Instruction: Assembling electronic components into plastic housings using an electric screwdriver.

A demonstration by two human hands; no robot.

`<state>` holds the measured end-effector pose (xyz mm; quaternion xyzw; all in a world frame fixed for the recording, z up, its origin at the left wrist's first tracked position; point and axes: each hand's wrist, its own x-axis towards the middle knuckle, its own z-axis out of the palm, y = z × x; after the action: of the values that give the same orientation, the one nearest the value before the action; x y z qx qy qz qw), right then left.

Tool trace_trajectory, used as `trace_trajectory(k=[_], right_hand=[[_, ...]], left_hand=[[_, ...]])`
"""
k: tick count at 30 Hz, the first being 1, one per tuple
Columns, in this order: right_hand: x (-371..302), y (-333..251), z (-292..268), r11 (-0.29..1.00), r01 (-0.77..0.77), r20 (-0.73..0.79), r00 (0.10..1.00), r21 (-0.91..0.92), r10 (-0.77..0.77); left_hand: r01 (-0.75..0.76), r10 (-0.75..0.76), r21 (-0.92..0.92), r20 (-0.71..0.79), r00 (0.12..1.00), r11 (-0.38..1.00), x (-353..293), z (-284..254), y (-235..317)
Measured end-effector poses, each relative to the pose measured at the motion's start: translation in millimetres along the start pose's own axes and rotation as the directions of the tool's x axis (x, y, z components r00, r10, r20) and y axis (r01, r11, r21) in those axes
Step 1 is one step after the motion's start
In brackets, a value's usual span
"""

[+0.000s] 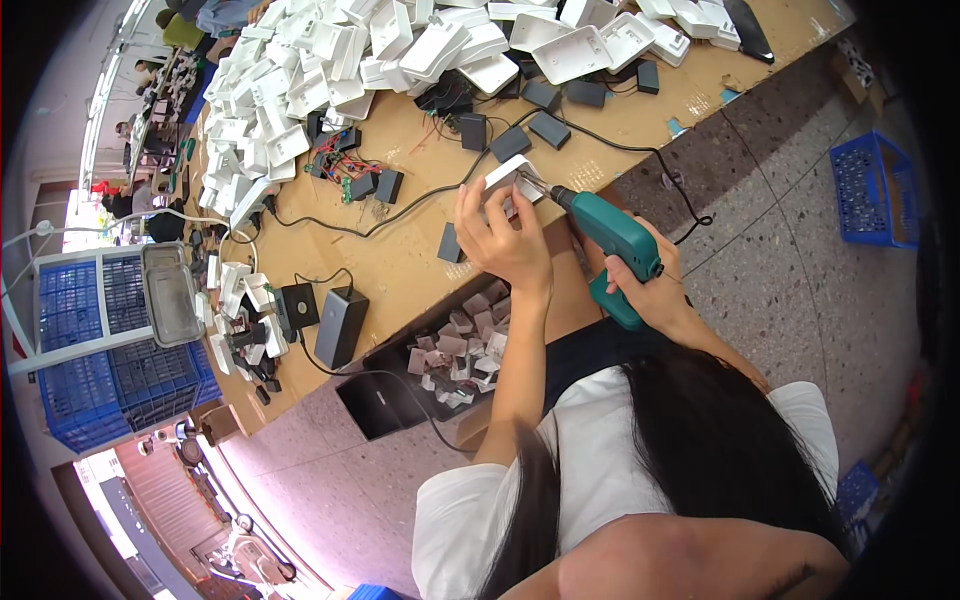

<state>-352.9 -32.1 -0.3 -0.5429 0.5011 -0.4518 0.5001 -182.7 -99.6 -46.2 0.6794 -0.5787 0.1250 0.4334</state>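
Observation:
My right hand point(652, 292) is wrapped round the handle of a green electric screwdriver point(612, 232), a cord running from it. Its metal bit points left into a small white plastic housing point(508, 172) at the table's near edge. With fingers and thumb, my left hand point(506, 242) grips this housing and steadies it against the bit. The inside of the housing is mostly hidden by my fingers and the tool tip. Beside my left wrist lies a small black box point(451, 243). Several more black boxes point(549, 129) with thin wires lie just beyond the housing.
White plastic housings point(290, 90) are heaped across the far side of the table point(400, 235). A black cable point(395, 208) crosses the tabletop. A black power adapter point(342, 325) stands left. Below the edge sits a bin of small white pieces point(455, 345). A blue crate point(870, 190) stands right.

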Motion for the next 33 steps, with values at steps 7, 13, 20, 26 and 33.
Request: trace_trajectory(k=[7,13,20,26,33], right_hand=[[3,4,6,0.999,-0.031,-0.015,0.999,0.007,0.031],[4,4,11,0.999,-0.040,-0.068,0.997,0.015,0.041],[6,5,16,0.979,0.147,-0.084,0.983,-0.141,-0.160],[2,5,19,0.987,0.049,-0.065,0.996,-0.154,-0.060],[1,8,25,0.981,0.127,-0.087,0.986,-0.147,-0.141]], left_hand=[[-0.004,0.004,0.015,-0.001,1.000,1.000,-1,4,-6],[0.015,-0.015,-0.007,-0.003,1.000,1.000,-1,6,-8],[0.013,-0.013,-0.020,-0.003,1.000,1.000,-1,4,-12],[0.020,-0.020,-0.027,0.001,1.000,0.999,1,2,-12],[0.024,-0.024,-0.025,0.003,1.000,0.999,-1,1,-15]])
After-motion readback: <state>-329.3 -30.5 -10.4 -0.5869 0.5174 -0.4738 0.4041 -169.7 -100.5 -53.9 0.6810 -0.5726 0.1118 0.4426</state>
